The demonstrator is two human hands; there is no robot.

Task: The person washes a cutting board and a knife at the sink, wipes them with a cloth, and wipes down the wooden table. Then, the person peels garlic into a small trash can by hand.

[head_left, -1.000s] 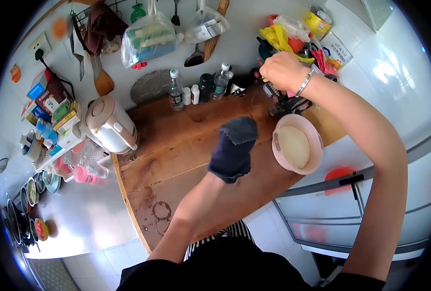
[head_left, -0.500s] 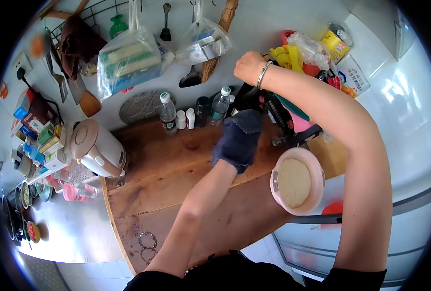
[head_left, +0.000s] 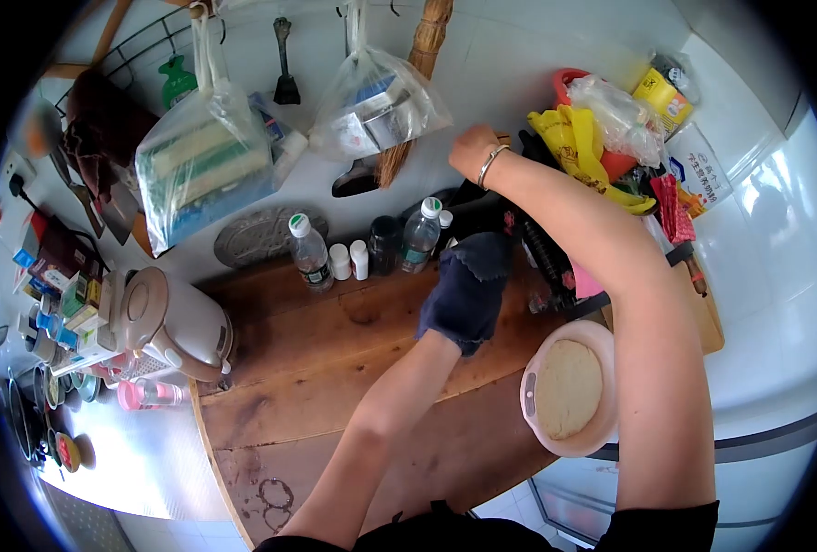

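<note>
A dark blue cloth [head_left: 468, 293] covers my left hand [head_left: 438, 346], which is over the back part of the wooden table. The fingers are hidden under the folds, and the cloth is bunched around them. Close to the wall, my right hand [head_left: 475, 155] is raised with its fingers curled closed. What it holds, if anything, is hidden. A metal bracelet circles that wrist. Beneath my right forearm stands a pale pink bowl [head_left: 532, 396] with a flat, pale dough-like mass [head_left: 569, 391] in it.
Plastic bottles [head_left: 309, 253] and small white bottles line the wall. An electric kettle [head_left: 177, 322] stands at left. Bags [head_left: 211, 170] and utensils hang above. Yellow bags [head_left: 569, 138] and packages crowd the right back. A wooden board [head_left: 710, 322] lies beyond my right arm.
The view has shifted and turned slightly. My right hand sits a little lower in view, still closed. The cloth-covered left hand has moved slightly right and down in view.
</note>
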